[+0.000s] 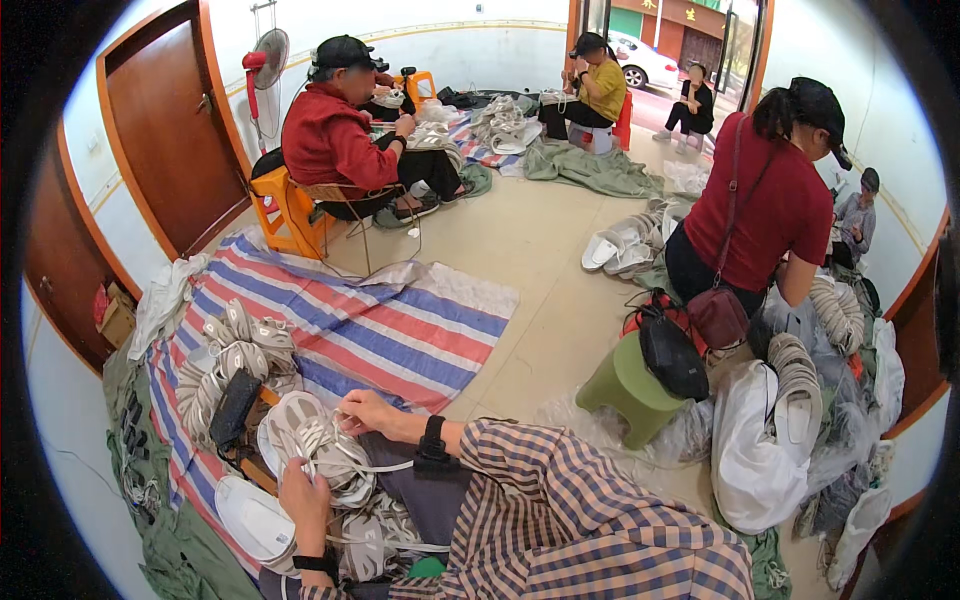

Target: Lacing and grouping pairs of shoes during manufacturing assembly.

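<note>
A pale grey-and-white shoe (293, 420) lies in front of me with loose white laces (385, 467) trailing from it. My left hand (305, 505) is closed at the shoe's near side, its thumb and fingers pinching a lace. My right hand (368, 413) comes in from the right over the shoe's lacing, its fingertips closed on a white lace. Beside my left hand rests another shoe with a white insole (258, 520). More laced shoe uppers (372, 540) are bunched below, partly hidden by my wrist.
Nested shoes (238, 345) are piled on a striped tarp (400, 335) at left, beside a dark block-shaped object (236, 408). A green stool (635, 390) with a black bag stands right, near a standing person (750, 210) and white sacks. Other people sit farther back among shoes.
</note>
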Action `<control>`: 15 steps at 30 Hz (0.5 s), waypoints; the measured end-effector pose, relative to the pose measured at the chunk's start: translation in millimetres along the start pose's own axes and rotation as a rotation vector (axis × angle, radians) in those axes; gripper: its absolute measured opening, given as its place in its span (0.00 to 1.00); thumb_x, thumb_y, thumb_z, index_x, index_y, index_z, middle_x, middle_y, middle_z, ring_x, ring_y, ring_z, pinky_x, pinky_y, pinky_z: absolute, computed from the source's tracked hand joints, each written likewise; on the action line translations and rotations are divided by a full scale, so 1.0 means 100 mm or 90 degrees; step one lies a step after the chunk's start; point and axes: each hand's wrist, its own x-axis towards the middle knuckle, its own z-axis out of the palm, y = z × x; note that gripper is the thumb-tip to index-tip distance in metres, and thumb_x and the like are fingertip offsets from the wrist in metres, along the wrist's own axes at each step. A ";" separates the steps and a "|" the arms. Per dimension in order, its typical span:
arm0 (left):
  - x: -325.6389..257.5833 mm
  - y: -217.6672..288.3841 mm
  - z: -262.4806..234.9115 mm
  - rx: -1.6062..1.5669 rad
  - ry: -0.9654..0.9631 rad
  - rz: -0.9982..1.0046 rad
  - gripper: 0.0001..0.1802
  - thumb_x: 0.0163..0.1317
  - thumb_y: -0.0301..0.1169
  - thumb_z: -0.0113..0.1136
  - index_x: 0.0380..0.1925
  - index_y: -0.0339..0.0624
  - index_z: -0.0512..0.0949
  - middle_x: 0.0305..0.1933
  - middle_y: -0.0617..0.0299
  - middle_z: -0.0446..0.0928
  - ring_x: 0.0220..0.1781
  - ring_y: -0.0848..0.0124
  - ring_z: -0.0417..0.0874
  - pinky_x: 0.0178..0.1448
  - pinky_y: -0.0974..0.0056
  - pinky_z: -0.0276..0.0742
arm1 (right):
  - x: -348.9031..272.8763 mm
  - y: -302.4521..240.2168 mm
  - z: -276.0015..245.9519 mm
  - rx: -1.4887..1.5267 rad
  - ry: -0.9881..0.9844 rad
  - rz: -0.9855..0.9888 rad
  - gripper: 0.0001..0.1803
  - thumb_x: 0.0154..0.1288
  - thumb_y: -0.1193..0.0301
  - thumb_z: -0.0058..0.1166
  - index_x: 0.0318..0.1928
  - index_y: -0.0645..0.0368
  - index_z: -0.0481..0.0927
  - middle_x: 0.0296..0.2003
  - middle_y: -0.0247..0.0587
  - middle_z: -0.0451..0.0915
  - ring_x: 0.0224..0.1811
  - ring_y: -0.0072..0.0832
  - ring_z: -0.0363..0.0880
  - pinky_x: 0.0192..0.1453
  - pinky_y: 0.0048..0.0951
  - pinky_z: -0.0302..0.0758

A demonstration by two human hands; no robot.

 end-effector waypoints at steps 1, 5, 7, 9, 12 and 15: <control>0.02 -0.03 0.00 0.001 -0.001 -0.001 0.18 0.44 0.27 0.59 0.38 0.42 0.71 0.27 0.54 0.73 0.32 0.55 0.75 0.37 0.54 0.69 | 0.00 0.04 -0.01 0.032 -0.005 0.000 0.09 0.67 0.64 0.47 0.39 0.57 0.71 0.35 0.35 0.77 0.33 0.20 0.76 0.38 0.23 0.77; 0.06 -0.03 -0.06 0.008 -0.058 -0.013 0.18 0.44 0.26 0.57 0.39 0.41 0.71 0.25 0.54 0.73 0.30 0.54 0.76 0.35 0.52 0.69 | -0.04 0.01 -0.02 0.021 -0.037 -0.005 0.09 0.67 0.65 0.47 0.41 0.57 0.71 0.35 0.34 0.76 0.32 0.17 0.76 0.36 0.21 0.77; 0.07 0.02 -0.09 -0.008 -0.072 -0.021 0.19 0.44 0.26 0.57 0.41 0.41 0.71 0.24 0.54 0.73 0.29 0.53 0.76 0.35 0.52 0.69 | -0.07 0.06 0.01 -0.050 0.007 -0.044 0.10 0.65 0.66 0.48 0.42 0.59 0.70 0.35 0.37 0.77 0.34 0.22 0.77 0.38 0.24 0.77; 0.03 0.15 -0.10 -0.029 -0.037 -0.049 0.21 0.45 0.25 0.56 0.43 0.41 0.72 0.31 0.51 0.74 0.35 0.53 0.76 0.40 0.52 0.71 | -0.12 0.13 0.05 -0.121 0.052 -0.081 0.12 0.64 0.67 0.49 0.44 0.60 0.70 0.35 0.40 0.77 0.35 0.26 0.78 0.40 0.27 0.77; -0.02 0.29 -0.16 0.026 0.035 0.022 0.20 0.46 0.23 0.55 0.44 0.41 0.73 0.40 0.48 0.73 0.42 0.52 0.75 0.45 0.53 0.71 | -0.25 0.20 0.25 -0.512 0.079 -0.364 0.18 0.58 0.69 0.53 0.49 0.61 0.68 0.41 0.49 0.75 0.42 0.40 0.76 0.47 0.36 0.74; -0.02 0.27 -0.14 0.043 0.016 0.180 0.17 0.48 0.21 0.52 0.41 0.40 0.73 0.46 0.46 0.70 0.47 0.51 0.73 0.48 0.53 0.71 | -0.41 0.25 0.36 -0.718 0.049 -0.498 0.25 0.53 0.71 0.55 0.53 0.58 0.66 0.53 0.55 0.66 0.53 0.51 0.68 0.51 0.42 0.71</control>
